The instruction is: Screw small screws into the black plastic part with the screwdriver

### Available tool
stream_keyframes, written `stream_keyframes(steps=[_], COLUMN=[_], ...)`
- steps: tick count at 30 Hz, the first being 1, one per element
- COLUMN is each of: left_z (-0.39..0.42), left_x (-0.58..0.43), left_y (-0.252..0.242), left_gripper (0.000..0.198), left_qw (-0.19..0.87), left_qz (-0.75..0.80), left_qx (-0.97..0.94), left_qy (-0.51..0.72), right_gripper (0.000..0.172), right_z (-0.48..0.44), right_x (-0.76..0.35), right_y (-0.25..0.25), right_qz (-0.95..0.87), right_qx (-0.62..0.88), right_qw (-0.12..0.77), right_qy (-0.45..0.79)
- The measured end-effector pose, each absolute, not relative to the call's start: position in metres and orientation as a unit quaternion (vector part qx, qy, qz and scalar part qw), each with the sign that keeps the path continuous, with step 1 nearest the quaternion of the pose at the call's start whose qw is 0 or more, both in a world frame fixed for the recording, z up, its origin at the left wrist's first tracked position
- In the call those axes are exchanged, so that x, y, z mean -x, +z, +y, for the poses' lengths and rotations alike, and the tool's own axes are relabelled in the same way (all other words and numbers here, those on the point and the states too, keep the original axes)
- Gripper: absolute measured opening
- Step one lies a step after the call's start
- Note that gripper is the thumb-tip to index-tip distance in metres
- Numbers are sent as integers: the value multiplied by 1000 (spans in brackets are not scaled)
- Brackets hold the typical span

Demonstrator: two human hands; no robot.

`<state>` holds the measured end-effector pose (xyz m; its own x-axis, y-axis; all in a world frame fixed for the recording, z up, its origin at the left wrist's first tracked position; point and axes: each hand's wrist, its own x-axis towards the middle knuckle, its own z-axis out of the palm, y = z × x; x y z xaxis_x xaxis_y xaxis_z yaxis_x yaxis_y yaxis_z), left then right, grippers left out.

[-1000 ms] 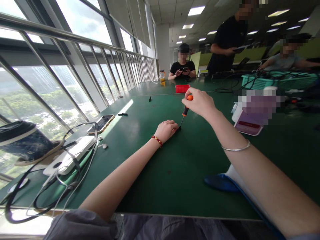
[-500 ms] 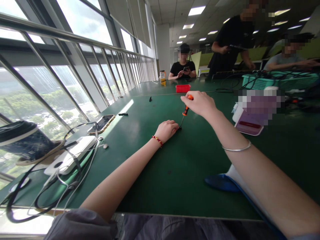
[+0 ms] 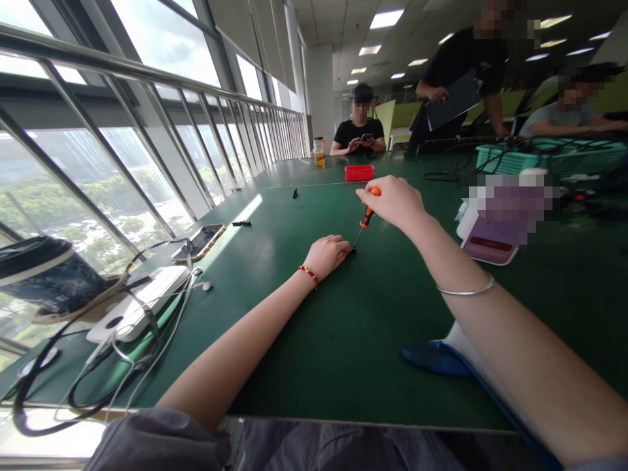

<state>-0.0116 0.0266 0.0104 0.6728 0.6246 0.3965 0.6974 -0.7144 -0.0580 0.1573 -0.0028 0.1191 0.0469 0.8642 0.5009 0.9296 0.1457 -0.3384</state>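
My right hand [image 3: 395, 201] is closed round the top of an orange and black screwdriver [image 3: 367, 216], which leans with its shaft pointing down to the left. Its tip meets a small black part [image 3: 353, 250] on the green table [image 3: 314, 353]. The fingers of my left hand [image 3: 328, 256] are pressed together on that part and hold it against the tabletop. Most of the part is hidden by the fingertips, so its kind cannot be made out.
Two small black pieces [image 3: 241, 224] [image 3: 295, 193] lie beyond my left hand. Farther off is a red tray [image 3: 359, 173]. At left are a phone [image 3: 199, 243], a white power strip [image 3: 152, 304] with cables and a cup [image 3: 53, 278]. A teal basket [image 3: 554, 159] stands at right; people are behind.
My hands and the screwdriver have barely moved; the right hand's grip has shifted very slightly. Behind the table, the standing person's dark flat folder has swung down into fuller view.
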Motion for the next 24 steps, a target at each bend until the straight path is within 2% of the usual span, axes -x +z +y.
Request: stream_keyframes(steps=[2,5,8,12,16,19,22,24], left_z=[26,26,26,26,26,26,26,27], left_x=[11,11,12,11,11,12,12,13], left_y=[11,11,11,11,11,11,10,9], left_gripper=[20,20,20,19,19,18,15,21], left_qw=[103,102,101,93,82,49,-12,-59], left_qz=[-364,-365,-365,-365,-369,-378,-407,-428], left_qx=[908,908,908,909,908,903,885,865], left_qy=[-177,-179,-179,-177,-180,-196,-227,-255], right_gripper=[23,25,34,21,26,34,23,20], right_z=[-3,-2,-3,-2,-2,-3,-3,-4], right_x=[-157,-155,-155,-156,-155,-155,-154,-153], right_y=[119,119,119,119,118,118,118,118], right_qz=[-686,-686,-691,-697,-703,-702,-701,-700], right_qx=[647,649,651,639,636,639,636,637], right_qw=[328,326,311,321,314,313,319,318], right_qy=[-54,-45,-45,-51,-42,-42,-48,-48])
